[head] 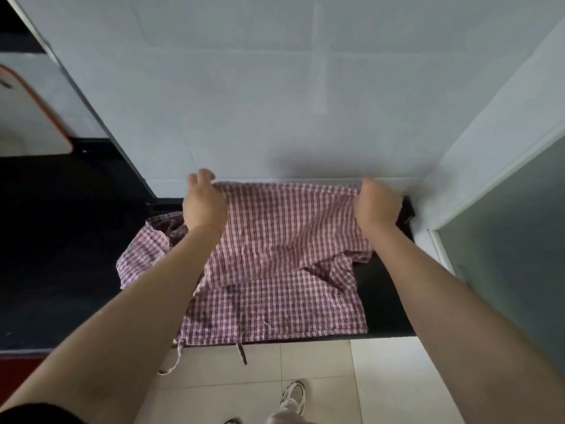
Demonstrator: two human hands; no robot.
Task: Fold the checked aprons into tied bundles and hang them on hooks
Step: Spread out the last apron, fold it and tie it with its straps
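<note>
1. Leaning against the pale wall at far left, a white board with a rounded corner and an orange-red rim is seen standing on the dark counter.
2. A black, smooth counter is shown running from the left edge to the right corner, its front edge straight above the floor.
3. A crumpled second piece of checked cloth, soft and wrinkled, is seen partly under the left forearm, lying on the counter beside the main apron.
4. The left hand is shown with thumb and fingers curled, pinching the far left corner of the apron near the wall.
5. The checked apron, a thin woven cloth in red, maroon and white squares, is spread on the counter between the hands; its far edge is lifted and stretched taut, its near part lies flat and roughly rectangular, and a fold is seen rumpled at the right.
6. Two narrow fabric ties are shown hanging over the counter's front edge, one looped at the left.
7. The right hand is shown with fingers curled round the far right corner of the apron.
8. Glossy cream floor tiles are seen below, with a white shoe upon them.
9. A grey-green flat panel in a white frame is seen at right.
</note>
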